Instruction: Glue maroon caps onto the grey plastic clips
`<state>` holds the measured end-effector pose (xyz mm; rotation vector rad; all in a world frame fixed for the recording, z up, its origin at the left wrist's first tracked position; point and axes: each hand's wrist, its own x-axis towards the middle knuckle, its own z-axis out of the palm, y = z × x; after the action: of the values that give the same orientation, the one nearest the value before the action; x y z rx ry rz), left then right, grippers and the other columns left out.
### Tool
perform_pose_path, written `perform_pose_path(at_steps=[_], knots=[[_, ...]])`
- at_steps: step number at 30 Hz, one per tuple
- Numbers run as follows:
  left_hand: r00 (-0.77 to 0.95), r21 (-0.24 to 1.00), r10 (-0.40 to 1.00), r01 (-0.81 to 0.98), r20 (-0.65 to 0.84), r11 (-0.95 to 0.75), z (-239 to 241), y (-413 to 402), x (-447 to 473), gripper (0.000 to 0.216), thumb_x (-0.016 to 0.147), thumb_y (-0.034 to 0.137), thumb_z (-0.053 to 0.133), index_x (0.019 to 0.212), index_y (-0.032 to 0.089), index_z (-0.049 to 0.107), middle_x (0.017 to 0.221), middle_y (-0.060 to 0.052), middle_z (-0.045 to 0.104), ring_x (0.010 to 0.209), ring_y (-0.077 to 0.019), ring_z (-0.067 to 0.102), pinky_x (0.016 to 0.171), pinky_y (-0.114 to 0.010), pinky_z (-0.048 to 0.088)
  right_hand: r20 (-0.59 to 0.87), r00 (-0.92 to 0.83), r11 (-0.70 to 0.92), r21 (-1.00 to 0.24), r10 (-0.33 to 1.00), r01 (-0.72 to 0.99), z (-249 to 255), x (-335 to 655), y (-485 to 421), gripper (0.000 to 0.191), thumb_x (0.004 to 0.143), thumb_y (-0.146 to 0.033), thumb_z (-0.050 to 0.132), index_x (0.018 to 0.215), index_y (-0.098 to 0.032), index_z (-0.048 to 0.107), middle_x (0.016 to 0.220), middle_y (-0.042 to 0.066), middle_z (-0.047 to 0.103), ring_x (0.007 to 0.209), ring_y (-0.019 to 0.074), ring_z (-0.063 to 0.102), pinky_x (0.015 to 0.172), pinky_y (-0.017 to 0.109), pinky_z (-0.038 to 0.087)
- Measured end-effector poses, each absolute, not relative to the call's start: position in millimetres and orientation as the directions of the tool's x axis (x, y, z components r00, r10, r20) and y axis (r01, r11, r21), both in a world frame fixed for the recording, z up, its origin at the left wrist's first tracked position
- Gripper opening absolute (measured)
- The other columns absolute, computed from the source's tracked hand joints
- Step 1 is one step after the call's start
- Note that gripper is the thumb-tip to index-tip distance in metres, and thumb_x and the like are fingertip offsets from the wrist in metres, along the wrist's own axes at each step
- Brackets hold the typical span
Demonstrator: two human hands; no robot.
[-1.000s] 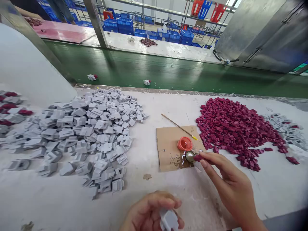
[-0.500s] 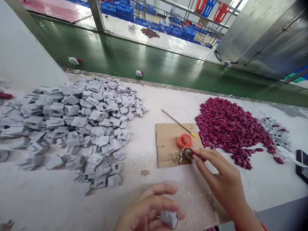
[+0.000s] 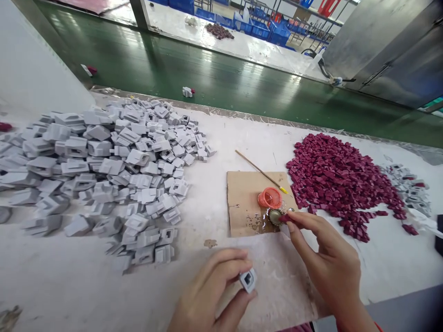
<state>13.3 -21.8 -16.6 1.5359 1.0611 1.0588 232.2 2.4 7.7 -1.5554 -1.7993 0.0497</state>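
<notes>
Between the thumb and fingers of my left hand [image 3: 216,293] is a small grey plastic piece [image 3: 248,280], its square hole facing up. My right hand [image 3: 327,258] pinches a small dark red plastic piece [image 3: 285,218] right beside a bottle cap [image 3: 276,216]; whether the two touch I cannot tell. The cap lies on a cardboard sheet [image 3: 238,189] wet with clear liquid. Just behind it stands a small red-orange cup [image 3: 270,197] with liquid inside. A thin stick with a yellow tip [image 3: 261,171] lies across the cardboard's back edge.
A big heap of grey pieces [image 3: 114,166] covers the left of the table. To the right are a pile of dark red pieces [image 3: 342,175] and a smaller grey pile [image 3: 410,186]. Behind runs a green conveyor belt [image 3: 242,87] carrying joined grey-and-red pieces [image 3: 188,92].
My left hand has turned the grey piece so its hole shows. My right hand has drawn the red piece slightly back from the cap. Pieces on the belt have moved left.
</notes>
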Motion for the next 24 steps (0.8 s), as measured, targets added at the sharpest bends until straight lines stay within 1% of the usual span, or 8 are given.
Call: perform_pose_path(at_steps=[2, 5, 9, 11, 13, 17, 21, 24], knots=[[0.259, 0.949, 0.951, 0.214, 0.171, -0.229, -19, -23, 13, 0.034, 0.085, 0.007, 0.068, 0.110, 0.029, 0.063, 0.112, 0.001, 0.072, 0.102, -0.0128, 0.072, 0.093, -0.016, 0.054, 0.481, 0.041, 0.257, -0.536, 0.876, 0.804, 7, 231, -2, 0.021, 0.091, -0.013, 0.064, 0.108, -0.023, 0.068, 0.102, 0.001, 0.070, 0.092, 0.0134, 0.067, 0.084, 0.024, 0.057], [0.280, 0.918, 0.942, 0.294, 0.185, -0.267, -21, -24, 14, 0.030, 0.088, 0.007, 0.065, 0.110, 0.027, 0.060, 0.108, 0.001, 0.071, 0.099, -0.0115, 0.071, 0.093, -0.014, 0.052, 0.446, 0.074, 0.245, -0.616, 0.892, 0.749, 6, 229, -7, 0.024, 0.091, -0.011, 0.064, 0.110, -0.025, 0.067, 0.103, 0.000, 0.070, 0.093, 0.0111, 0.066, 0.083, 0.020, 0.056], [0.308, 0.877, 0.929, 0.364, 0.205, -0.314, -19, -24, 17, 0.029, 0.090, 0.005, 0.062, 0.110, 0.025, 0.057, 0.105, 0.001, 0.068, 0.097, -0.0116, 0.068, 0.094, -0.016, 0.049, 0.441, 0.095, 0.228, -0.623, 0.892, 0.748, 4, 228, -3, 0.025, 0.091, -0.011, 0.064, 0.110, -0.026, 0.068, 0.103, -0.002, 0.071, 0.094, 0.0099, 0.066, 0.088, 0.019, 0.054], [0.338, 0.863, 0.920, 0.386, 0.197, -0.326, -19, -23, 18, 0.024, 0.091, 0.006, 0.061, 0.106, 0.025, 0.055, 0.099, 0.001, 0.067, 0.089, -0.0115, 0.068, 0.088, -0.016, 0.051, 0.448, 0.102, 0.233, -0.631, 0.888, 0.740, 5, 227, 0, 0.026, 0.090, -0.011, 0.065, 0.110, -0.027, 0.068, 0.103, -0.002, 0.071, 0.094, 0.0094, 0.066, 0.088, 0.018, 0.055], [0.368, 0.840, 0.909, 0.417, 0.193, -0.347, -20, -22, 18, 0.018, 0.093, 0.009, 0.059, 0.101, 0.024, 0.053, 0.093, 0.001, 0.065, 0.080, -0.0117, 0.067, 0.079, -0.017, 0.053, 0.429, 0.129, 0.217, -0.668, 0.894, 0.712, 8, 225, 0, 0.025, 0.089, -0.012, 0.065, 0.109, -0.027, 0.069, 0.101, -0.003, 0.071, 0.091, 0.0095, 0.067, 0.084, 0.017, 0.056], [0.403, 0.793, 0.891, 0.463, 0.210, -0.396, -25, -21, 17, 0.011, 0.096, 0.016, 0.056, 0.093, 0.023, 0.047, 0.083, 0.001, 0.059, 0.068, -0.0128, 0.063, 0.065, -0.019, 0.054, 0.324, 0.225, 0.126, -0.781, 0.919, 0.611, 13, 216, -13, 0.020, 0.089, -0.015, 0.064, 0.104, -0.028, 0.070, 0.095, 0.000, 0.071, 0.084, 0.0133, 0.070, 0.073, 0.019, 0.060], [0.415, 0.787, 0.884, 0.462, 0.216, -0.409, -29, -21, 16, 0.015, 0.094, 0.015, 0.059, 0.090, 0.023, 0.046, 0.078, 0.002, 0.055, 0.064, -0.0137, 0.060, 0.059, -0.020, 0.053, 0.249, 0.154, 0.142, -0.855, 0.956, 0.500, 8, 202, -39, 0.021, 0.089, -0.013, 0.063, 0.104, -0.027, 0.069, 0.090, 0.002, 0.069, 0.078, 0.0140, 0.070, 0.065, 0.019, 0.060], [0.394, 0.817, 0.898, 0.442, 0.194, -0.371, -28, -21, 17, 0.016, 0.094, 0.013, 0.058, 0.090, 0.023, 0.046, 0.078, 0.003, 0.053, 0.064, -0.0134, 0.061, 0.058, -0.020, 0.053, 0.299, 0.126, 0.200, -0.843, 0.946, 0.500, -1, 189, -53, 0.026, 0.086, -0.007, 0.062, 0.104, -0.025, 0.068, 0.088, 0.003, 0.067, 0.077, 0.0149, 0.067, 0.062, 0.022, 0.059]])
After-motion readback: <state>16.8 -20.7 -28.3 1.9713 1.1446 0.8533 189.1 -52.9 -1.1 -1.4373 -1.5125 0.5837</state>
